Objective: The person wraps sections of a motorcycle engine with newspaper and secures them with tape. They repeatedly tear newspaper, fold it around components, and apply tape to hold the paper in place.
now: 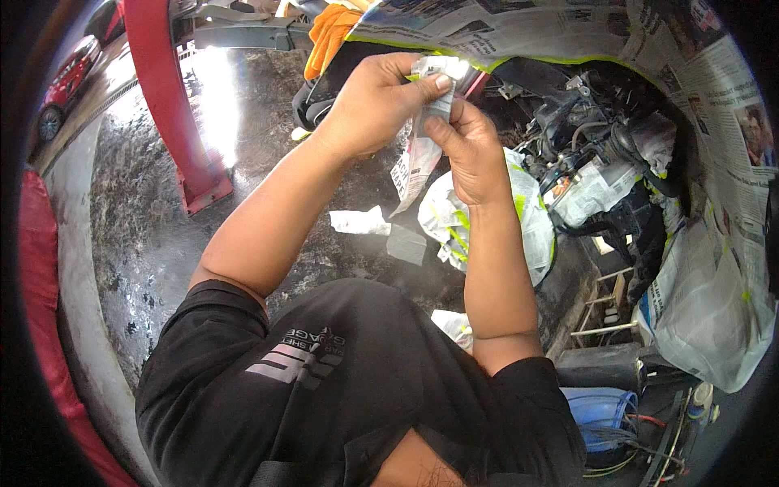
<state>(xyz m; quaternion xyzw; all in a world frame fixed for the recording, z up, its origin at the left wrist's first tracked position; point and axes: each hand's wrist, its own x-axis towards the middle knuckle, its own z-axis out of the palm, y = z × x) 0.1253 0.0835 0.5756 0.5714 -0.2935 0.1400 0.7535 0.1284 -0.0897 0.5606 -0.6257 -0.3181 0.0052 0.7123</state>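
My left hand [389,100] pinches the top of a folded strip of newspaper [420,161] between thumb and fingers. Just below and to the right, my right hand [471,146] grips the same strip by its edge. The strip's lower end hangs loose above the dark floor. Behind the hands, sheets of newspaper [548,33] edged with yellow-green masking tape [420,50] cover a vehicle's body. Under that edge lie exposed mechanical parts and hoses [575,131]. Near my right forearm is a rounded object wrapped in paper [447,207], with strips of the same tape; my forearm hides part of it.
A red steel post [164,91] is bolted to the floor at left. An orange glove or cloth [328,39] hangs at the back. Paper scraps [360,221] lie on the worn floor [146,243]. At lower right stands a blue container [599,408] with cables. A red car [70,79] is far left.
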